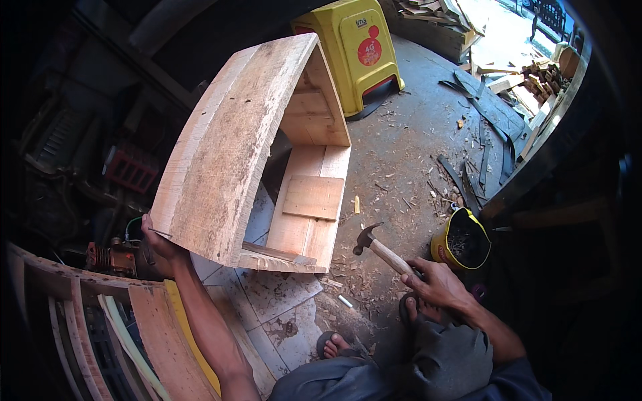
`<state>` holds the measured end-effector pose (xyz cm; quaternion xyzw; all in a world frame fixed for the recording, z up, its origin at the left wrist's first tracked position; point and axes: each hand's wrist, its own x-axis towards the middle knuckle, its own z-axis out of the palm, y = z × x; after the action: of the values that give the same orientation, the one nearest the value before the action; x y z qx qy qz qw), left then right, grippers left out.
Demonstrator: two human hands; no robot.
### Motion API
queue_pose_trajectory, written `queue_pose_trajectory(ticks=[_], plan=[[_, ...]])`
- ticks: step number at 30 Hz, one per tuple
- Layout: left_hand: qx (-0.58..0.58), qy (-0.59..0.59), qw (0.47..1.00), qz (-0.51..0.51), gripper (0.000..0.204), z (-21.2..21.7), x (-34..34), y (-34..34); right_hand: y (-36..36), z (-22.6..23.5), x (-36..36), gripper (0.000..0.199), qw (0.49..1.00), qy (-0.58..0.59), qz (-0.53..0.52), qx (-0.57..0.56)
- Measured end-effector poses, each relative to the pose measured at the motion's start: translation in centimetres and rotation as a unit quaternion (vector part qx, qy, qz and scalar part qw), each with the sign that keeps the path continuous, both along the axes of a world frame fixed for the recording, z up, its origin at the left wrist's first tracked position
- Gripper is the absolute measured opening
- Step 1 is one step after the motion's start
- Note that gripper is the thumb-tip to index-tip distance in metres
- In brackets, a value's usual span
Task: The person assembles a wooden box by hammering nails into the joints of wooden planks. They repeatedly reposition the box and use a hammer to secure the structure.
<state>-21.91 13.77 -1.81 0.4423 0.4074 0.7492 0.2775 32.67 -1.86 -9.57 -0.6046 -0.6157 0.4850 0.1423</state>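
A rough wooden box [227, 147] of pale planks stands tipped on the floor, its broad side facing up and its open inside to the right. My left hand [159, 242] grips the box's lower left corner, where a thin nail sticks out beside the fingers. My right hand [435, 284] is closed around the wooden handle of a claw hammer [376, 245], whose dark head hangs just above the floor to the right of the box. A small square plank piece [313, 196] lies inside the box.
A yellow plastic stool [354, 50] stands behind the box. A yellow tin of nails [461, 242] sits by my right hand. Wood chips, offcuts and dark strips litter the concrete floor. Curved wooden slats [100, 334] lie at lower left. My sandalled feet are below.
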Motion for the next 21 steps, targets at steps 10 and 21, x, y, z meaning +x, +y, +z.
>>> queue_pose_trajectory(ticks=[10, 21], plan=[[-0.019, -0.007, 1.000, 0.016, 0.051, 0.0, -0.1, -0.1, 0.0, -0.3, -0.4, 0.047, 1.000, 0.001, 0.026, 0.011], [-0.109, -0.046, 0.978, -0.171, 0.061, 3.0, -1.1, -0.5, 0.5, 0.5, -0.5, 0.047, 0.999, -0.017, 0.027, 0.015]])
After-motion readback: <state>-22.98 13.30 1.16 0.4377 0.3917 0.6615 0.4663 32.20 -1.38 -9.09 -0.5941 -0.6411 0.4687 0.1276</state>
